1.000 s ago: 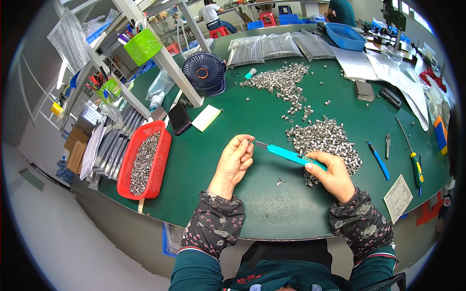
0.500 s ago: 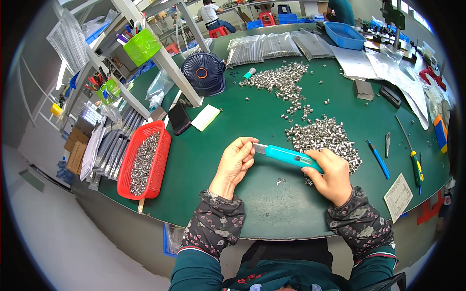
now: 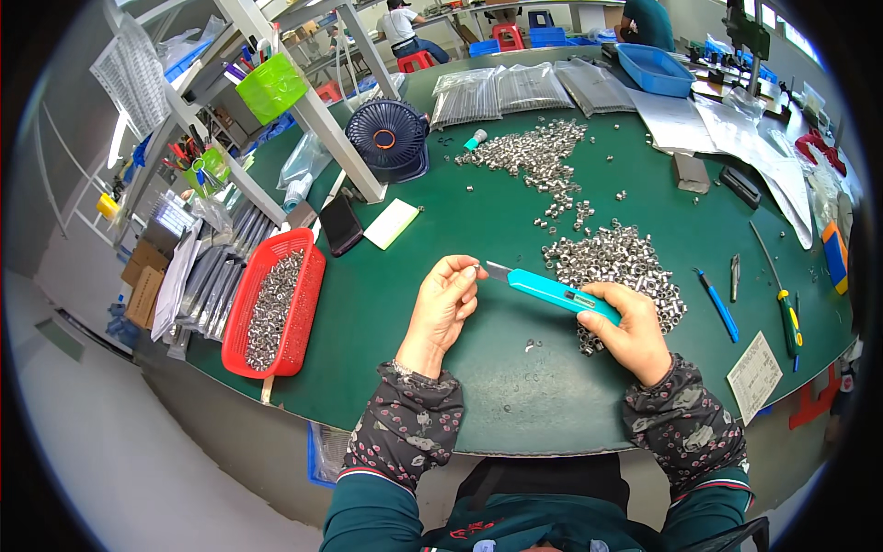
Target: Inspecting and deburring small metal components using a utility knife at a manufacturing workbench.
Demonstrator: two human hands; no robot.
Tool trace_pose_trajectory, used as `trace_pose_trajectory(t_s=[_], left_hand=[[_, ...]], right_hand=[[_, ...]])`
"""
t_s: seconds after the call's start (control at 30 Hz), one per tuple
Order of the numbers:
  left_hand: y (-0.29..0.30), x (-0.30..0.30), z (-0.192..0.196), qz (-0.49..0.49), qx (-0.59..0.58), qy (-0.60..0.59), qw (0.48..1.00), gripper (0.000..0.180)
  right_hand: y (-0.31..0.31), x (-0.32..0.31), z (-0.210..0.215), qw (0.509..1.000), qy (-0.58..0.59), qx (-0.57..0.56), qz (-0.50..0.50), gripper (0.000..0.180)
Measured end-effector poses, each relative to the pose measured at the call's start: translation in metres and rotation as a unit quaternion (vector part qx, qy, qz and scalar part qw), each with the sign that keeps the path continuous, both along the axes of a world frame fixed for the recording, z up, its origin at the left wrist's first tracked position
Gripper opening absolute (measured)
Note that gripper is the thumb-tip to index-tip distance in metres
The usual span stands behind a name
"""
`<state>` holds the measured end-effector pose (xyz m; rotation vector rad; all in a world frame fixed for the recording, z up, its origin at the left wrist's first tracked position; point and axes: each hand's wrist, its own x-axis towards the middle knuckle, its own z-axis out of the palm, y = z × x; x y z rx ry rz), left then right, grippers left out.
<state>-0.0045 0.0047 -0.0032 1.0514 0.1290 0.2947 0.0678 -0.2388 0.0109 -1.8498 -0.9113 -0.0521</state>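
My right hand (image 3: 628,331) grips a turquoise utility knife (image 3: 555,292) with its short blade pointing left. The blade tip meets the fingertips of my left hand (image 3: 443,306), which are pinched together; whether they hold a small part I cannot tell. Both hands hover over the green table (image 3: 395,304). A pile of small metal nuts (image 3: 618,260) lies just behind my right hand, and a few loose nuts (image 3: 531,346) rest between my hands.
A red basket (image 3: 304,313) of metal parts sits at the left edge. Behind are a dark fan (image 3: 390,138), a black phone (image 3: 341,224), a white pad (image 3: 391,224), a second nut pile (image 3: 533,152), plastic bags (image 3: 524,89). Screwdrivers (image 3: 780,296) and a blue pen (image 3: 718,304) lie right.
The knife has swung from a downward-right slant closer to level, and its blade tip now sits at my left fingertips. My left hand has stayed roughly in place.
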Motion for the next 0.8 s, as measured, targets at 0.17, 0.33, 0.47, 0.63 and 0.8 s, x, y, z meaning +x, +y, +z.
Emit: trace_pose_trajectory(t_s=[0.17,0.33,0.47,0.63,0.8], left_hand=[[-0.0015,0.0003,0.0010,-0.007,0.005,0.007,1.000,0.014],[-0.0048,-0.0007,0.0015,-0.019,0.001,-0.007,1.000,0.015],[-0.0028,-0.0014,0.0019,-0.024,0.035,-0.004,0.999,0.016],[-0.0059,-0.0005,0.0053,0.008,0.058,0.008,0.998,0.017],[-0.0031,0.0005,0.0002,0.004,0.070,-0.007,0.998,0.015]], right_hand=[[-0.0010,0.0011,0.0008,0.999,0.046,-0.012,0.013,0.031],[-0.0016,0.0012,0.0008,0.998,0.058,-0.013,0.026,0.031],[-0.0014,0.0006,0.0041,0.995,0.087,-0.024,0.034,0.031],[-0.0011,0.0010,0.0043,0.995,0.087,-0.027,0.035,0.031],[-0.0016,0.0023,0.0020,0.993,0.107,-0.039,0.038,0.030]])
